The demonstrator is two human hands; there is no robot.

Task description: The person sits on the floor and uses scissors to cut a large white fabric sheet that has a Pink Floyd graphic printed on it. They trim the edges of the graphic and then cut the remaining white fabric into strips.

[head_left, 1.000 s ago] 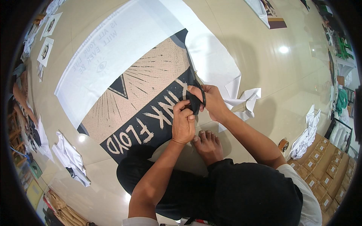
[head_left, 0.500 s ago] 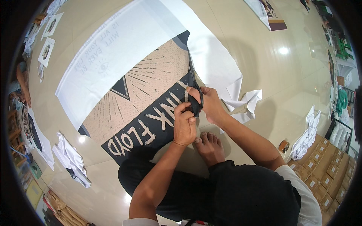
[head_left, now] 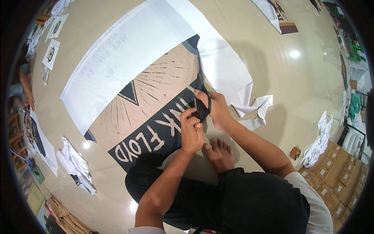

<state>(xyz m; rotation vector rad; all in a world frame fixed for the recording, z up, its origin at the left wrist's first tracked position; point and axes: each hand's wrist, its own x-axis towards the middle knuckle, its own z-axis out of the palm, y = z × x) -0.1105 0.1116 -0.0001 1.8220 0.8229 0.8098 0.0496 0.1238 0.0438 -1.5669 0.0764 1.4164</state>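
Note:
A printed fabric piece (head_left: 156, 89) in black and beige, with bold lettering and a triangle, lies on the floor in front of me. Over its far part lies a white layer (head_left: 132, 43) with faint marks showing through. My right hand (head_left: 217, 109) is closed on the handles of black scissors (head_left: 201, 80). Their blades point away from me along the print's right edge. My left hand (head_left: 192, 134) pinches the dark fabric edge just left of the handles. Beyond the blades, white cloth (head_left: 224, 54) spreads to the right, with a crumpled strip (head_left: 260, 111) at its near end.
My bare foot (head_left: 220, 154) rests close below my hands. Crumpled white cloths lie on the left (head_left: 76, 162) and right (head_left: 319, 136). A tape roll (head_left: 295, 152) and stacked brown boxes (head_left: 333, 175) are at right. At the left edge, another person's arm (head_left: 26, 87) reaches down.
The whole view has shifted slightly rightward and down. Both hands keep their hold, and the scissors stay at nearly the same place along the print's edge.

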